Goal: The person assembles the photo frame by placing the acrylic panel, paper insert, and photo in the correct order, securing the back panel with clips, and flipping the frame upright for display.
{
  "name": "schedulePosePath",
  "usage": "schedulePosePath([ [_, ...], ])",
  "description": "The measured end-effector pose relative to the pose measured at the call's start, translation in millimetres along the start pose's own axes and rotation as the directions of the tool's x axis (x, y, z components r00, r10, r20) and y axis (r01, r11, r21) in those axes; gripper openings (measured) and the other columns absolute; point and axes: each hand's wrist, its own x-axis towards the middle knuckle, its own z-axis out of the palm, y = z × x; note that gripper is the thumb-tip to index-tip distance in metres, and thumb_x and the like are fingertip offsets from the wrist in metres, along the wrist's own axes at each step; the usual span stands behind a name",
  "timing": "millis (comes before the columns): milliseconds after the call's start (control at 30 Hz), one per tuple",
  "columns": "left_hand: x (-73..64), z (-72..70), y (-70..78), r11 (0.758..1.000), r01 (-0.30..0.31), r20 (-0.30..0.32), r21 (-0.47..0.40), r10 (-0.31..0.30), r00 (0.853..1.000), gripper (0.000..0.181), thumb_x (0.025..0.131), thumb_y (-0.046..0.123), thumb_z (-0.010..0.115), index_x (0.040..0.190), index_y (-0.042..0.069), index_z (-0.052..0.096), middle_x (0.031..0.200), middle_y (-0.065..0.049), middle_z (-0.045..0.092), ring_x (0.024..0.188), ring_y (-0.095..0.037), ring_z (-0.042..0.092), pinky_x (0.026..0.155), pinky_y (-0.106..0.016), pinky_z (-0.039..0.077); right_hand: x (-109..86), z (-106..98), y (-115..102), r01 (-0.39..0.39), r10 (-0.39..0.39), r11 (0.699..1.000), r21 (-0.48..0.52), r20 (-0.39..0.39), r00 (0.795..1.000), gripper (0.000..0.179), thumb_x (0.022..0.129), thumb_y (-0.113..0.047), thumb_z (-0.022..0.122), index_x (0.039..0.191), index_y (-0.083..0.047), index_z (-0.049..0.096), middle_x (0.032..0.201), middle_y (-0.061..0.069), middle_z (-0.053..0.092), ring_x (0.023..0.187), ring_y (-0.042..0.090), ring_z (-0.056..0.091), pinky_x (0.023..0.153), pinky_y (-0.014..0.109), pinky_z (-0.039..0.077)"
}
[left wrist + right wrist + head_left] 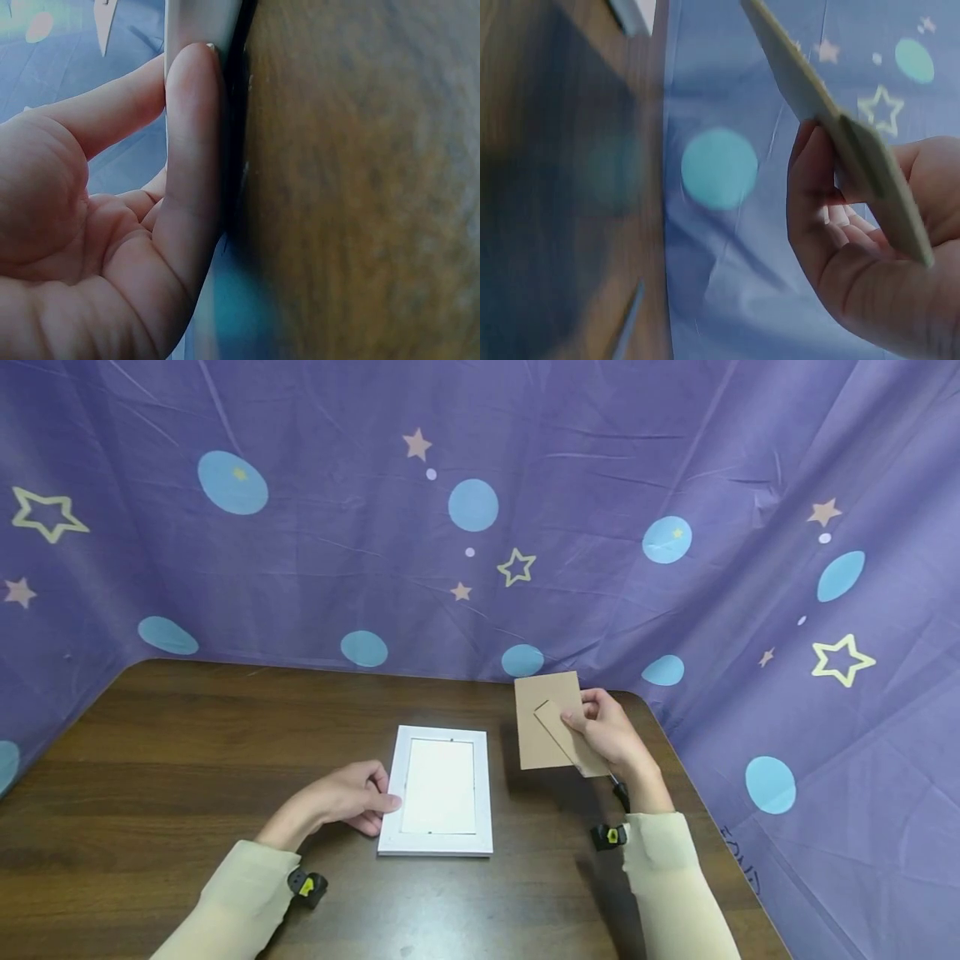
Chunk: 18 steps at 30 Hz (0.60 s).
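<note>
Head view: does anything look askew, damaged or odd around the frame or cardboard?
The narrow strip on the brown backing board in the right hand lies slanted, its lower end jutting past the board's lower right corner. It may be a stand leg, so perhaps normal. The white picture frame shows no visible damage.

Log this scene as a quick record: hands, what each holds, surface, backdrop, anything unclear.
left hand: grips left edge of white picture frame
right hand: pinches brown board with narrow flap
frame position: flat on wooden table
board position: raised above table, right of frame, apart from it
backdrop: purple curtain, stars and blue circles
unclear: thin object by right wrist, partly hidden
</note>
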Motion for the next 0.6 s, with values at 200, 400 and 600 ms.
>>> schedulePosePath([
  [200,-0.6,0.2,0.9,1.0,0.001,0.002,0.002,-0.001,1.0,0.029,0.097,0.008,0.077,0.108,-0.002,0.052,0.084,-0.015,0.066,0.068,-0.021,0.068,0.063,-0.033,0.067,-4.8,39,-7,0.012,-0.015,0.995,0.102,0.027,1.0,0.035,0.104,-0.005,0.065,0.132,0.005,0.048,0.088,0.004,0.064,0.074,0.015,0.07,0.065,0.027,0.062],
  [400,-1.2,0.0,2.2,1.0,0.009,0.007,0.005,-0.009,1.0,0.03,0.097,0.009,0.077,0.109,-0.002,0.052,0.085,-0.015,0.065,0.069,-0.021,0.069,0.064,-0.033,0.067,-9.7,68,-10,-0.005,-0.005,0.989,0.147,0.07,0.998,0.033,0.102,-0.005,0.067,0.129,0.003,0.049,0.09,0.006,0.063,0.077,0.018,0.07,0.067,0.028,0.062],
  [600,-0.3,-0.2,2.2,1.0,0.013,0.011,0.003,-0.013,1.0,0.029,0.098,0.008,0.076,0.109,-0.002,0.051,0.085,-0.015,0.065,0.069,-0.021,0.068,0.063,-0.032,0.067,-12.0,89,-5,-0.014,-0.009,0.978,0.207,0.107,0.994,0.032,0.101,-0.003,0.067,0.127,0.003,0.049,0.088,0.004,0.061,0.076,0.016,0.068,0.067,0.026,0.059],
])
